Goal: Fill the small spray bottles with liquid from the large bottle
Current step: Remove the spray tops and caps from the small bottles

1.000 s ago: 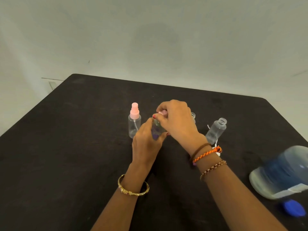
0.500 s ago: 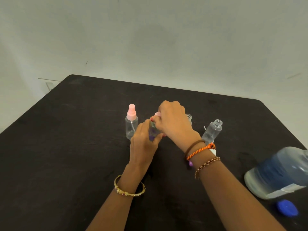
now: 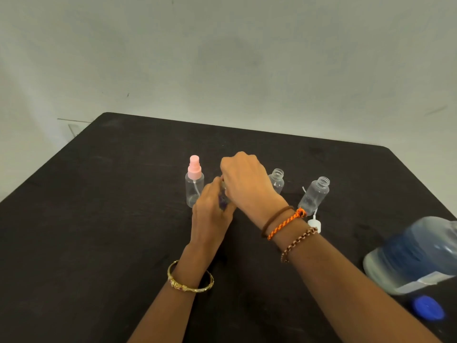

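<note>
Here, mid-frame, my left hand grips the light, slick small spray bottle by its body while my right hand pinches its top.

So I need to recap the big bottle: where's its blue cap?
The blue cap lies on the table's near-right corner, just in front of the large bottle.

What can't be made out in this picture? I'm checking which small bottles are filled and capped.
- Held bottle, head view: both hands cover most of it; its liquid level and top are hidden under the right hand and left hand.
- Large bottle, head view: cut off by the right edge and blurred; its mouth is out of sight.
- White sprayer, head view: partly hidden behind the right wrist.
</note>
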